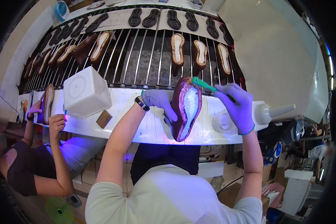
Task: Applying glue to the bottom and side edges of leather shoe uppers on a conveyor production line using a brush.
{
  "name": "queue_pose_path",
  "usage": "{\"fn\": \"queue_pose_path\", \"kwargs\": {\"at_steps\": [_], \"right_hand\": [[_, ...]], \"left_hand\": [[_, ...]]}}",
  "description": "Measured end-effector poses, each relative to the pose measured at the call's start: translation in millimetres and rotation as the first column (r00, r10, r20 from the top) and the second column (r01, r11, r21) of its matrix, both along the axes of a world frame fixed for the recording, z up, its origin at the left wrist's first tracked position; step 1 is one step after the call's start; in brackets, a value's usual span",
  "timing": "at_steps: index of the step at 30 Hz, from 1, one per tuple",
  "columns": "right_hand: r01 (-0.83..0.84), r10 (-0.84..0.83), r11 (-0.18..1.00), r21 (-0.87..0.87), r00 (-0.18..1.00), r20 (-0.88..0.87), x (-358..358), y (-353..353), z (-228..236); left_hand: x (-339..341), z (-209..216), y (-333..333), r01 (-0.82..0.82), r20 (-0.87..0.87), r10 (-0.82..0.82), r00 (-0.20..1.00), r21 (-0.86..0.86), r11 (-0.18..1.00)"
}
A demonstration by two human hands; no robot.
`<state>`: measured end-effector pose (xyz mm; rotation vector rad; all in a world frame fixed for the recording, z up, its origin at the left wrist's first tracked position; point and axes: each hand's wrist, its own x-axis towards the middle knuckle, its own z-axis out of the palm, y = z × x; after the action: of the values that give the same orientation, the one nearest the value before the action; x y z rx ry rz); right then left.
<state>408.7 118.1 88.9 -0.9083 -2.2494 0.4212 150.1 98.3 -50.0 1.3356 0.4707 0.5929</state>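
Note:
A dark brown shoe upper [179, 112] is held sole side up over the white bench, its pale insole facing me. My left hand [161, 102], in a light glove with a green cuff, is wrapped round its left side. My gloved right hand [237, 106] grips a green-handled brush [204, 84]. The brush's head is at the far end of the upper, against its turned-in rim. Below my right hand, a round white container [224, 123] stands on the bench, partly hidden by my wrist.
A white spouted bottle [264, 113] lies right; an upturned white tub [86, 93] and brown block [104, 119] sit left. Beyond the bench, a roller conveyor [149, 56] carries several uppers, with black soles [152, 18] on its far strip. At left, a co-worker [44, 168] handles another upper.

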Motion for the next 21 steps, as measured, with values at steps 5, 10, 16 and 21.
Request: {"fn": "queue_pose_path", "kwargs": {"at_steps": [5, 10, 16, 21], "right_hand": [[-0.030, 0.025, 0.999, 0.027, 0.985, 0.173, -5.4, -2.1, 9.5], [-0.387, 0.460, 0.884, -0.262, 0.819, 0.342, 8.2, 3.0, 17.3], [-0.186, 0.190, 0.957, -0.222, 0.982, -0.007, 9.7, 29.6, -4.3], [-0.181, 0.236, 0.884, -0.431, 0.969, 0.077, 35.3, 4.7, -68.3]], "left_hand": [[0.5, -29.3, 6.6, 0.013, -0.183, -0.048, 0.982, -0.188, 0.982], [6.1, -11.0, 8.1, 0.082, -0.249, -0.079, 0.965, 0.001, 0.997], [6.2, 17.0, -1.1, 0.012, -0.184, -0.012, 0.983, 0.000, 1.000], [-15.4, -10.2, -4.6, -0.146, -0.243, 0.123, 0.962, -0.079, 0.986]]}}
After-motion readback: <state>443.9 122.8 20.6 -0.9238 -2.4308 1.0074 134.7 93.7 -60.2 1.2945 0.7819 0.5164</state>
